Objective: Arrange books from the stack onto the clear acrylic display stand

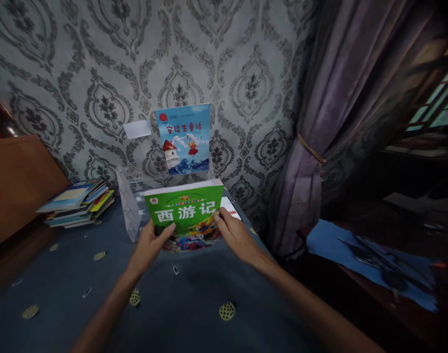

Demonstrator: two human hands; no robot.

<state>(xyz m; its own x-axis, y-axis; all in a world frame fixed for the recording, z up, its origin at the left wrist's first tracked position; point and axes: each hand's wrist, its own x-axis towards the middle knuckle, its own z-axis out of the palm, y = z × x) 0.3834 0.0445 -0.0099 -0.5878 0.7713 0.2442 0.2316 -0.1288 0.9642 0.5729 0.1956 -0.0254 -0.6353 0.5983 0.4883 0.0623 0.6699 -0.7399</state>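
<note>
Both of my hands hold a green children's book (185, 211) upright at the front of a clear acrylic book stand (130, 206). My left hand (150, 242) grips its lower left corner with the thumb on the cover. My right hand (235, 233) clasps its right edge. A blue children's book (183, 139) with a lighthouse picture stands in the stand's back tier, against the wall.
A stack of books (79, 203) lies at the left on the dark blue patterned tablecloth (194, 304). A white card (136, 129) is stuck on the wallpapered wall. A purple curtain (334, 127) hangs at right, beside a blue cloth (371, 264) on a dark surface.
</note>
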